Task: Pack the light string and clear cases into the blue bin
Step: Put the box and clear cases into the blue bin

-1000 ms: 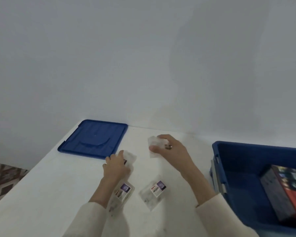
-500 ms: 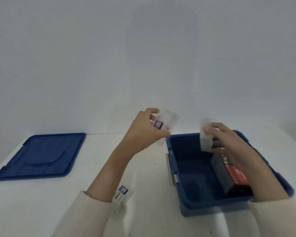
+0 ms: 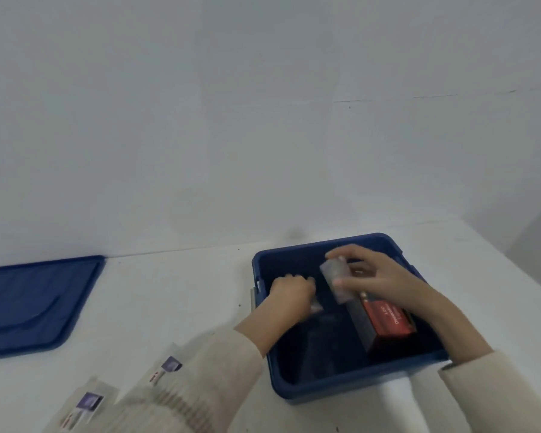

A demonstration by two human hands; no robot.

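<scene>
Head view has both my hands down inside the blue bin (image 3: 322,393) at the lower right of the frame. My right hand (image 3: 384,276) pinches a clear case (image 3: 336,278), its long axis tilted from upper left to lower right, close against the far end of the light string box (image 3: 388,320), which lies diagonally toward the bin's lower right corner. My left hand (image 3: 289,292) is curled, seemingly around a second case (image 3: 315,306), mostly hidden. Bare bin floor lies left of the box, under my left hand, so I judge that hand lets go first. Two spare cases (image 3: 88,404) lie outside at lower left, nearest my left sleeve (image 3: 200,382)
</scene>
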